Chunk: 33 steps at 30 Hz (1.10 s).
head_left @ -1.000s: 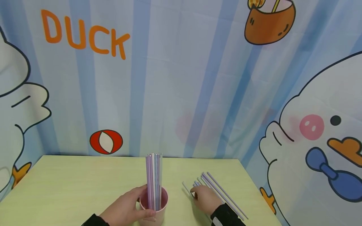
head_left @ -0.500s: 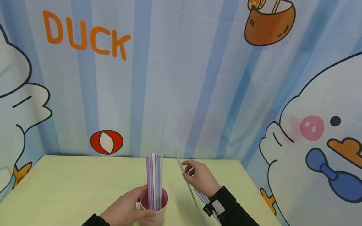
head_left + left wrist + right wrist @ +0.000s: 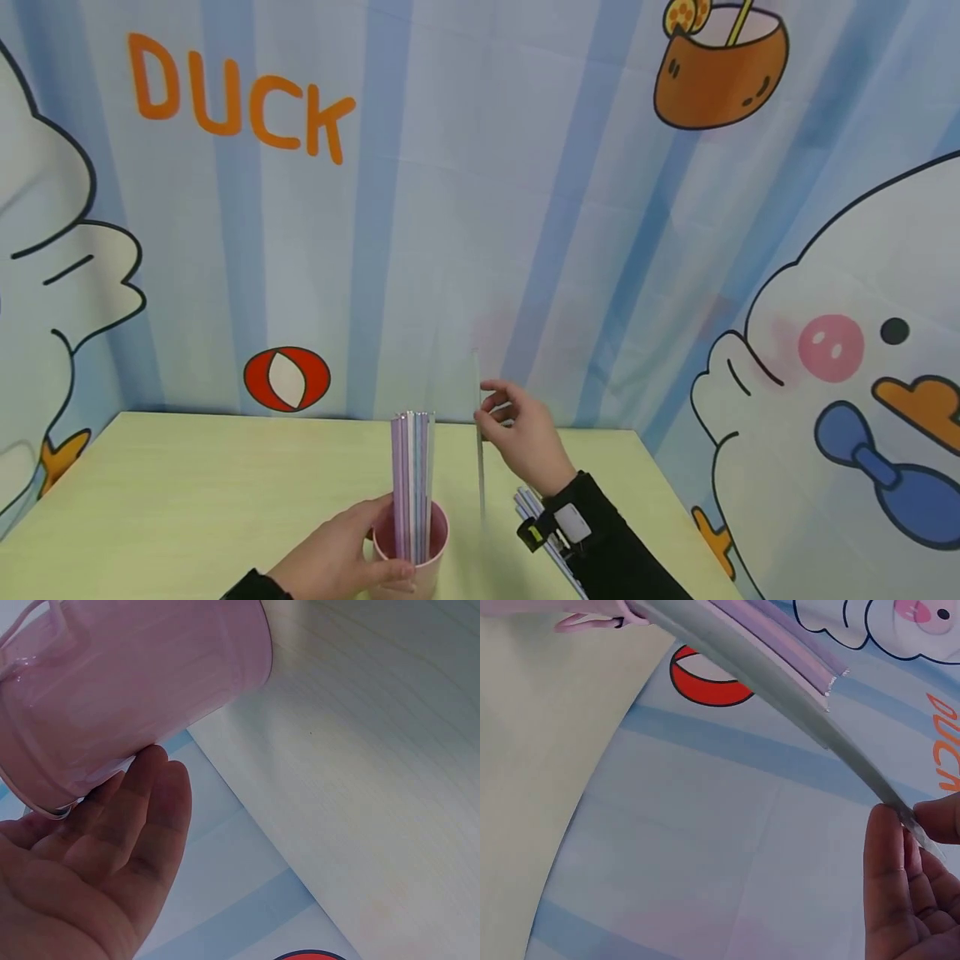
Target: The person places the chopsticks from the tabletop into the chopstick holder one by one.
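Note:
A pink cup point(image 3: 423, 577) stands on the table at front centre, with a bundle of purple, white and bluish straws point(image 3: 410, 487) upright in it. My left hand point(image 3: 337, 546) holds the cup from its left side, thumb across the front; its fingers point(image 3: 166, 799) lie along the wall in the left wrist view. Raised to the right of the cup, my right hand point(image 3: 525, 437) pinches a pale, see-through straw point(image 3: 481, 475) between thumb and fingertips near its upper part. That straw point(image 3: 780, 682) runs in front of the purple bundle in the right wrist view.
More straws point(image 3: 531, 507) lie on the table point(image 3: 225, 492) beneath my right forearm, partly hidden by the sleeve. Behind the table's back edge hangs a striped blue curtain point(image 3: 442, 208) with duck pictures. A thin pink handle point(image 3: 30, 622) is attached to the cup.
My right hand has picked a straw from those on the table, lifted it up and left, and turned it upright beside the cup. The left hand has kept its hold on the cup.

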Tool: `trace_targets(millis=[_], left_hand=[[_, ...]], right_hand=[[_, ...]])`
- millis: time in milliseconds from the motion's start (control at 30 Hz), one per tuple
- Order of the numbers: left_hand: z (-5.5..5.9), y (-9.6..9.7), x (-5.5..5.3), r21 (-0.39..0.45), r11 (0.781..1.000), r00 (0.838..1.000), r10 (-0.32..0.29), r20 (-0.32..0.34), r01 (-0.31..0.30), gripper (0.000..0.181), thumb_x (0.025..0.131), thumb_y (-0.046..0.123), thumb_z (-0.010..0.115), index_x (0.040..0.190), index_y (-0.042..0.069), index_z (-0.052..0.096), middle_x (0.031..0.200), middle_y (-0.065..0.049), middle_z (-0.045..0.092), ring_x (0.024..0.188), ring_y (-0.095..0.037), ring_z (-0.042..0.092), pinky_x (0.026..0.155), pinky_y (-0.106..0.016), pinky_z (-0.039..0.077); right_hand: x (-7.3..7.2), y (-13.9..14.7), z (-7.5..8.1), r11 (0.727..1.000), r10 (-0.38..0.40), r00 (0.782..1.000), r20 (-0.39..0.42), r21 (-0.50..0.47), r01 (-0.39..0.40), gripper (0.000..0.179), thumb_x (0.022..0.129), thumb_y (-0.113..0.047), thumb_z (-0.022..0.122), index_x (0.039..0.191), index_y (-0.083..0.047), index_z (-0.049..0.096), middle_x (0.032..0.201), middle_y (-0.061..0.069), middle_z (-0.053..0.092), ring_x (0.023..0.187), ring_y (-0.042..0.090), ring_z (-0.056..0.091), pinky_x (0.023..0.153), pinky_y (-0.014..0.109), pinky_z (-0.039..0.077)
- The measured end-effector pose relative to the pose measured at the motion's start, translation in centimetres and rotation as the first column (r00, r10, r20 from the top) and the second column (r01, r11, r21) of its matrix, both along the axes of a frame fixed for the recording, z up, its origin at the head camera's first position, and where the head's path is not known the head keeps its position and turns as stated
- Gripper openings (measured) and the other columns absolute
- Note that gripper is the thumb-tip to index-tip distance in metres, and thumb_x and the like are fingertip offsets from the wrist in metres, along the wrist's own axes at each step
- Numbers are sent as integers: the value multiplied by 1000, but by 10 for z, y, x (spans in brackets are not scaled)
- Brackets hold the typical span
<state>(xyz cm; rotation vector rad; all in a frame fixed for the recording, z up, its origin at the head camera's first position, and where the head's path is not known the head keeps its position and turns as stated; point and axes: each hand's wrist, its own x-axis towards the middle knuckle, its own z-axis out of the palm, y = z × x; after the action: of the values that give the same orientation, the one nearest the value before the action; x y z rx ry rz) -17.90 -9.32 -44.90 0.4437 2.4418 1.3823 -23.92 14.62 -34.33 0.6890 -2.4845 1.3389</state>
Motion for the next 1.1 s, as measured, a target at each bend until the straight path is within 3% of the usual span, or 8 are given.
trace_targets(millis=[267, 500, 667, 900, 1100], left_hand=[[0, -1, 0, -10, 1000, 999, -30, -32, 30, 81, 70, 52, 77, 141, 26, 48, 107, 5, 62, 99, -23, 56, 92, -65, 44], [0, 0, -1, -4, 1000, 999, -31, -23, 31, 80, 71, 51, 77, 141, 25, 48, 108, 5, 62, 99, -24, 56, 91, -67, 44], [-1, -1, -1, 3, 999, 998, -47, -33, 47, 77, 72, 51, 77, 140, 28, 49, 110, 7, 63, 99, -23, 57, 92, -65, 44], [-1, -2, -2, 2, 998, 997, -56, -44, 56, 77, 73, 51, 76, 141, 28, 48, 109, 7, 62, 98, -22, 57, 91, -62, 47], [-2, -4, -3, 0, 998, 997, -62, -50, 62, 77, 74, 51, 76, 141, 26, 48, 108, 7, 63, 97, -22, 57, 91, -58, 49]], right_hand=[[-4, -11, 9, 988, -23, 1000, -11, -150, 21, 37, 94, -8, 64, 130, -6, 56, 99, 9, 62, 82, 20, 66, 69, 32, 60], [-9, -23, 1, 977, 0, 1000, -17, -214, -4, 33, 93, -6, 64, 125, -3, 57, 101, 13, 61, 84, 26, 65, 69, 30, 61], [-9, -29, -10, 980, 33, 999, -16, -195, -35, 31, 93, -7, 65, 123, -1, 57, 102, 16, 61, 86, 29, 65, 72, 38, 61], [-7, -33, -24, 992, 44, 999, 21, -121, -41, 28, 94, -8, 64, 121, -4, 58, 98, 10, 62, 85, 20, 66, 71, 29, 60], [-6, -34, -35, 995, 58, 997, 44, -77, -55, 24, 94, -8, 64, 117, -4, 58, 96, 8, 62, 81, 18, 66, 69, 29, 60]])
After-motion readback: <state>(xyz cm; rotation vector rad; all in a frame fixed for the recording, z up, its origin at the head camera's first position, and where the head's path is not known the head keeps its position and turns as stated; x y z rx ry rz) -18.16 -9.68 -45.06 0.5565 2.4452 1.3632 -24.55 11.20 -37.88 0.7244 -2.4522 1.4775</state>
